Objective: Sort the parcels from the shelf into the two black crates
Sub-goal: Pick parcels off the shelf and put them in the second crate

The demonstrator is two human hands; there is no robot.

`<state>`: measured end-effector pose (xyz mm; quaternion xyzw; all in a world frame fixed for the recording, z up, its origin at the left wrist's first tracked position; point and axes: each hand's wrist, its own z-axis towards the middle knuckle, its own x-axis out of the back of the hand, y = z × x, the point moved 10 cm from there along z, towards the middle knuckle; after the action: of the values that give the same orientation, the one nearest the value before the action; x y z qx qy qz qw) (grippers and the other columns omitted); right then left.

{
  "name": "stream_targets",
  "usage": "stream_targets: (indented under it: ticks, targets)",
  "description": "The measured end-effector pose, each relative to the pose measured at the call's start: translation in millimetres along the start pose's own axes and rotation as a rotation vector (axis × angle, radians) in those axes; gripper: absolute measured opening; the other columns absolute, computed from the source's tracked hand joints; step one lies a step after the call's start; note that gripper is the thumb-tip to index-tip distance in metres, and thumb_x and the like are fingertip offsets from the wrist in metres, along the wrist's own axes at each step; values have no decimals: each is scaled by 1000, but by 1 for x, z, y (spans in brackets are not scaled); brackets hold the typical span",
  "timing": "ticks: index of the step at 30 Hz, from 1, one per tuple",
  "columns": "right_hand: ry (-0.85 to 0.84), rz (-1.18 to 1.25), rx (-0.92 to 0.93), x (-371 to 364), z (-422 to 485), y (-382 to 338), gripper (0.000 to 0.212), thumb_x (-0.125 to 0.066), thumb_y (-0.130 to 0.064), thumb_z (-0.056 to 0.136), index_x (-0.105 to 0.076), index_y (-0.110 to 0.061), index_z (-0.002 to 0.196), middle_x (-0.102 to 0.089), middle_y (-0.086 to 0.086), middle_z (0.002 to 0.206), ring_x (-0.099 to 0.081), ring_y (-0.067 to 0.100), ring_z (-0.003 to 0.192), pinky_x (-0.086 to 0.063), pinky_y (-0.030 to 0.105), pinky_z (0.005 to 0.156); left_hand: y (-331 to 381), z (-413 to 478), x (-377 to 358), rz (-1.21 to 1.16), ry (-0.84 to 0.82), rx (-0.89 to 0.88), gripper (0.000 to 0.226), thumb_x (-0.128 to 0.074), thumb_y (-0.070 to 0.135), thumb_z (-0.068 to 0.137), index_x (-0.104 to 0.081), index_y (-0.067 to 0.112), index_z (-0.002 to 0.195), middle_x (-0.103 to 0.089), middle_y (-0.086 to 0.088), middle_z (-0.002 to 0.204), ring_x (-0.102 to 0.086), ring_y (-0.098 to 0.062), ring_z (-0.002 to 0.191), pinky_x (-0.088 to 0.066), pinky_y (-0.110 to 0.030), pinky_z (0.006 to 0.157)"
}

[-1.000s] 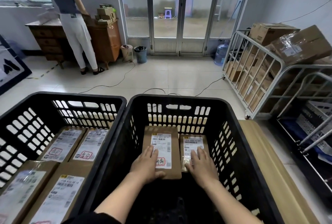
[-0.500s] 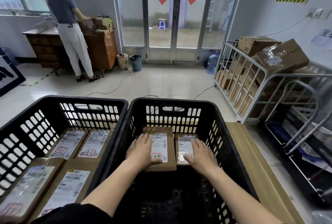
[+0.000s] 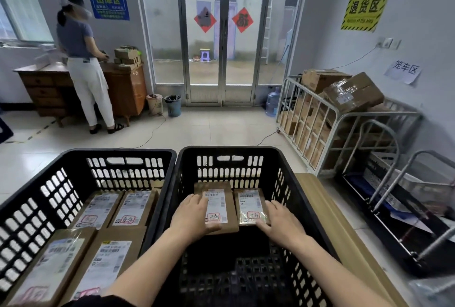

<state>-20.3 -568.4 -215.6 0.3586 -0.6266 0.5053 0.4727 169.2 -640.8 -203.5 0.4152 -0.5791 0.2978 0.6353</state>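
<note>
Parcels first: the longer parcel (image 3: pixel 219 210) and the shorter parcel (image 3: pixel 248 204) lie flat, labels up, at the far end of the right black crate (image 3: pixel 231 151). They sit side by side, the longer on the left. Each has its long axis running straight away from me toward the crate's slotted far wall. The shorter one is wrapped in glossy tape.

My left hand (image 3: pixel 193 215) rests on the longer parcel, fingers straight across its left part and thumb along its near edge. My right hand (image 3: pixel 280 223) lies against the shorter parcel's right side, fingers straight, thumb at its near edge. Neither hand is curled round anything.

Between the parcels and me the crate's mesh floor shows, crossed by both my forearms.

The left black crate (image 3: pixel 118 153) stands rim to rim with the right one. It holds four labelled parcels (image 3: pixel 97 209) lying flat in two rows, long axes also pointing away from me.

A strip of tan desk (image 3: pixel 330 210) runs along the right crate's right side. Beyond it stands a metal cage trolley (image 3: pixel 344 119) stacked with cartons. Tiled floor (image 3: pixel 209 129) stretches to glass doors (image 3: pixel 221 36). At far left another person (image 3: pixel 83 65) stands at a wooden desk (image 3: pixel 123 90).
</note>
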Motion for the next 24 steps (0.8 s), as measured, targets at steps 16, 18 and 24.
stream_targets:
  ticks: [16, 18, 24]
  targets:
    - [157, -58, -231, 49, -160, -30, 74, -52, -47, 88, -22, -14, 146, -28, 7, 151, -28, 22, 138, -28, 36, 112, 44, -100, 37, 27, -10, -314, 72, -57, 62, 78, -39, 19, 134, -46, -5, 135, -39, -23, 127, -33, -34, 108]
    - [189, -63, -263, 56, -185, -31, 73, -53, -46, 87, -23, -14, 146, -30, 6, 150, -30, 22, 137, -29, 35, 111, 56, -114, 38, -2, -22, -361, 72, -58, 60, 79, -37, 19, 135, -45, -6, 137, -39, -23, 129, -34, -35, 108]
    - [228, -75, -393, 69, -263, -19, 72, -53, -46, 87, -23, -14, 145, -31, 5, 148, -33, 24, 134, -34, 36, 107, 100, -153, 48, -54, -20, -493, 73, -59, 55, 81, -35, 18, 138, -43, -8, 139, -38, -25, 130, -34, -37, 107]
